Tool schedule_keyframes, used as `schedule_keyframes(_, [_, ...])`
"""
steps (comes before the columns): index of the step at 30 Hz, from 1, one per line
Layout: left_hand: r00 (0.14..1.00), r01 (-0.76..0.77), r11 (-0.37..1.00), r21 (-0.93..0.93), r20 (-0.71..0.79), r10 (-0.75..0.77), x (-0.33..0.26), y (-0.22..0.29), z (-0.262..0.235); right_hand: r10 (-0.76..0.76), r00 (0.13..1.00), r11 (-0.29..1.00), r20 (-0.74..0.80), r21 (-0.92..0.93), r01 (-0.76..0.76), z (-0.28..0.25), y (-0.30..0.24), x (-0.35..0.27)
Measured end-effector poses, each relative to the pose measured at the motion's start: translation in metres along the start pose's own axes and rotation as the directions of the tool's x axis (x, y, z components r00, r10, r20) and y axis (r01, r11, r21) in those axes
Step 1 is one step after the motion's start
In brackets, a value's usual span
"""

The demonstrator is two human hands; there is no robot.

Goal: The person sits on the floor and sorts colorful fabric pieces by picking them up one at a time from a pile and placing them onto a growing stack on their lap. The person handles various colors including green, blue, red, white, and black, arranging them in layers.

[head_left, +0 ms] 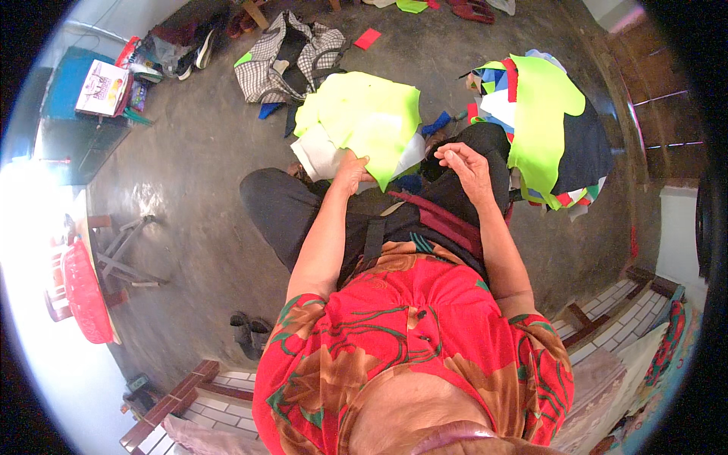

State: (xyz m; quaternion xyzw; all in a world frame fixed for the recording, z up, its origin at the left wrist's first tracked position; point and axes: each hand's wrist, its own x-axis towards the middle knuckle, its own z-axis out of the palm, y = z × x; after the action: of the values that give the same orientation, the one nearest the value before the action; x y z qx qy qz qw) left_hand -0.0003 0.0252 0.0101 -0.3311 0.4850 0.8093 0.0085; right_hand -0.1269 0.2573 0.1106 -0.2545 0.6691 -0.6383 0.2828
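Gripped in the left hand (354, 173), between thumb and fingers: the near corner of the yellow-green fabric pieces (371, 114), spread above the floor (189, 144) just beyond the crossed legs (280, 212). With the right hand (468, 168) half open over the right leg, loosely curled and apparently holding nothing. Likely to fan apart or slide, being limp, layered and pinched at one corner only. Liable also to drag along the whitish piece (317, 153) beneath, if pulled sharply. In the way beside the stack: a blue scrap (437, 123). Toward the floor's right edge: a heaped pile (588, 152), prone to spill if bumped by the knee. Farther out: a crumpled checked cloth (265, 64), apt to snag trailing edges. Beyond: a red scrap (367, 39), then, toward the floor's far-left corner, dark shoes (205, 54).
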Motion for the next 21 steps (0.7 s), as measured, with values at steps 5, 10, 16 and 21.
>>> schedule_keyframes(5, [0.992,-0.094,0.995,-0.018,0.082,0.095,-0.001,0.008,0.007,-0.027,0.999,0.999,-0.038,0.015,0.028,0.002,-0.001,0.001])
schedule_keyframes(10, [0.999,0.004,1.0,0.028,-0.035,-0.003,-0.006,0.01,0.003,0.006,1.0,1.0,-0.002,-0.008,-0.006,0.001,0.0,0.001])
schedule_keyframes(16, [0.999,-0.026,1.0,-0.017,-0.048,0.025,-0.005,0.004,0.001,0.011,1.0,0.999,-0.007,-0.035,-0.011,0.0,0.002,0.001])
schedule_keyframes(21, [0.994,-0.088,0.996,-0.026,-0.064,0.086,0.0,-0.004,-0.001,0.01,1.0,0.999,-0.003,-0.035,-0.01,0.002,0.004,0.002])
